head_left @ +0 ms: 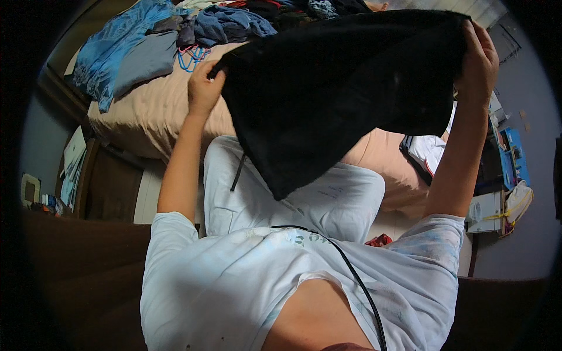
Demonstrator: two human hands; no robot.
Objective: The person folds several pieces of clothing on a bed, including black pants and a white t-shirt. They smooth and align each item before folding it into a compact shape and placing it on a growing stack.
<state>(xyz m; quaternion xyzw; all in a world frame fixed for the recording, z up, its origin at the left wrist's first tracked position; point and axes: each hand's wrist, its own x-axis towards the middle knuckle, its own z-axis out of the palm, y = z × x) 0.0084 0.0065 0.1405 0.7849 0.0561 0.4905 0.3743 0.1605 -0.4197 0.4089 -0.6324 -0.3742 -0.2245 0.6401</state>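
A black cloth garment (333, 87) is stretched out in the air between my two hands, above my lap and the near edge of the bed. My left hand (206, 87) pinches its left upper corner between thumb and fingers. At the far upper right corner, my right hand (480, 61) grips the cloth, higher than the left. One lower corner of the garment hangs down over my white trousers (228, 184). Beside that side dangles a thin dark cord or strap (237, 172). The garment's exact kind cannot be told.
A bed with a peach sheet (145, 118) lies before me. On it are a folded grey cloth (147, 59), a blue patterned garment (127, 37), blue and pink hangers (189, 59), heaped clothes (232, 22) and a white garment (423, 151). A small cabinet (485, 213) stands at right.
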